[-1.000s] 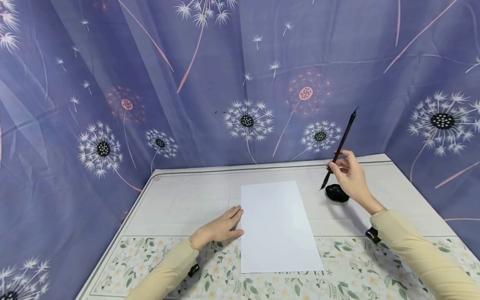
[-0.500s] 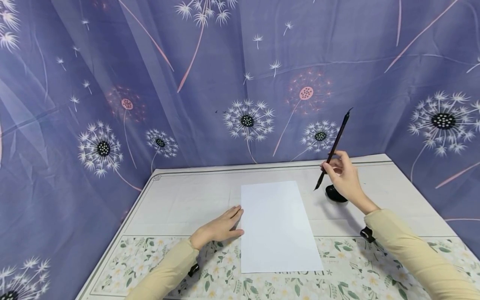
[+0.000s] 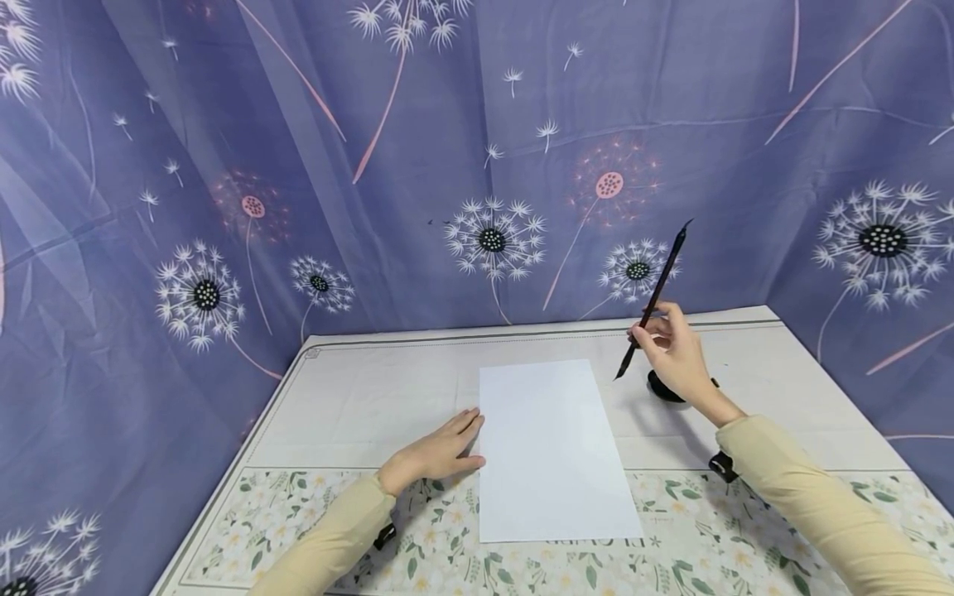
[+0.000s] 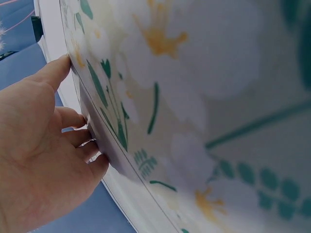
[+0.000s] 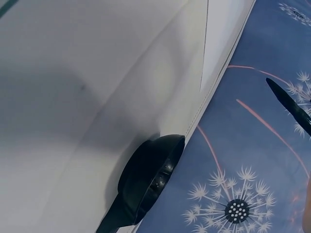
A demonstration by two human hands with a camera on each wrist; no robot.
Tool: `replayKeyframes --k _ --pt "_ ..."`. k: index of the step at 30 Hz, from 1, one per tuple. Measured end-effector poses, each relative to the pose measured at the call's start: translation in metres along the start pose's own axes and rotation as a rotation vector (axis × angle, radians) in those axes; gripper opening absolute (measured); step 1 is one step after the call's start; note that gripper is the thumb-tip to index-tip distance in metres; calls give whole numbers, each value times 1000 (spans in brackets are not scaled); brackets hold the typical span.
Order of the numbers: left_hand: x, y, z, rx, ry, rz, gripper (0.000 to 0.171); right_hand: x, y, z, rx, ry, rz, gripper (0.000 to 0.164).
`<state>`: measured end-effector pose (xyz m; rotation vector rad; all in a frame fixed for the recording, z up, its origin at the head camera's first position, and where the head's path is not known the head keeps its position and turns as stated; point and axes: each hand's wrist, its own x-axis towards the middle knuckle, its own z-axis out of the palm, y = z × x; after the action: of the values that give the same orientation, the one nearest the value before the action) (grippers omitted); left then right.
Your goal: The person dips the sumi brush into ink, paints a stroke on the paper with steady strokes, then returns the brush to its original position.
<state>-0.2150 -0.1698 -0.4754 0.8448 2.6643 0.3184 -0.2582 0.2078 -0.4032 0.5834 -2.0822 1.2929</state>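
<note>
My right hand [image 3: 678, 352] pinches a dark calligraphy brush [image 3: 662, 277] around its lower shaft. The brush slants, its dark-tipped bristles pointing down between the paper and a black ink dish. That dish [image 3: 662, 389] is partly covered by the hand; the right wrist view shows the dish [image 5: 150, 179] with its short handle. A blank white sheet of paper [image 3: 555, 451] lies on the table. At the paper's left edge rests my left hand [image 3: 440, 449], fingers extended and thumb spread. In the left wrist view, the left hand [image 4: 43, 145] has its fingertips down at the surface.
The table wears a white cloth [image 3: 387, 381] with a floral band [image 3: 298, 521] along the front. A purple dandelion-print curtain [image 3: 417, 165] hangs behind it and at both sides. Dark wrist cameras are strapped beneath both cream sleeves [image 3: 820, 488].
My right hand has carried the brush leftward, from beside the dish toward the paper's upper right edge. The left hand and the paper have stayed in place.
</note>
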Motion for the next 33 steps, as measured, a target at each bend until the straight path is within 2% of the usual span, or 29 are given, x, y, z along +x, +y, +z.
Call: replayKeyframes --k 10,18,27,33 --pt "0 -1 1 4 -2 3 76 -1 -6 6 41 -11 22 32" --pt "0 0 -1 12 -3 6 76 -2 -7 11 15 -10 -17 31" --pt "0 0 0 10 -9 1 76 -4 -10 17 -3 -18 -9 32" --pt "-1 1 0 5 -4 2 75 -4 -10 22 47 -22 -7 33"
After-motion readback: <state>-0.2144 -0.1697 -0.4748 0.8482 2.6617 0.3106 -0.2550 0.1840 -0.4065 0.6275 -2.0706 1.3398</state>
